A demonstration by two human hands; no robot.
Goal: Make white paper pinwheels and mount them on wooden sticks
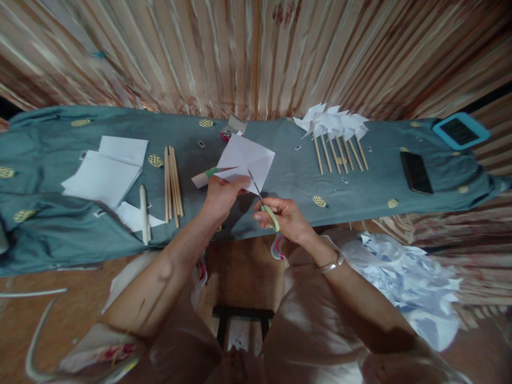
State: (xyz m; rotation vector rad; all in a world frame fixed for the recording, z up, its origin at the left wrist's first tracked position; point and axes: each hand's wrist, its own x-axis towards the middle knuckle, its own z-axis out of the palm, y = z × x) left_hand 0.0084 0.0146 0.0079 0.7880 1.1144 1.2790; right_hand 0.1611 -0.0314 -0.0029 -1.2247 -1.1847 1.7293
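Between thumb and fingers, my left hand (224, 196) grips a square sheet of white paper (256, 154) by its near left edge. Creases cross the sheet, and a slit runs in from its left corner. My right hand (286, 216) is closed around scissors with light green handles (270, 216). Their blades lie at the paper's near corner, pointing toward its middle. Just beyond the paper sits a small red object (226, 135), partly covered. A pinkish and green piece (200, 180) lies by my left hand; I cannot make out its kind.
Paper pinwheels on sticks (336, 128) stand out at the back right. Left are stacked white sheets (104, 173), several wooden sticks (172, 184) and a white pen-like tool (144, 213). A phone (416, 172) and a blue-framed device (461, 131) lie right. A bag of paper pieces (412, 282) is below the table.
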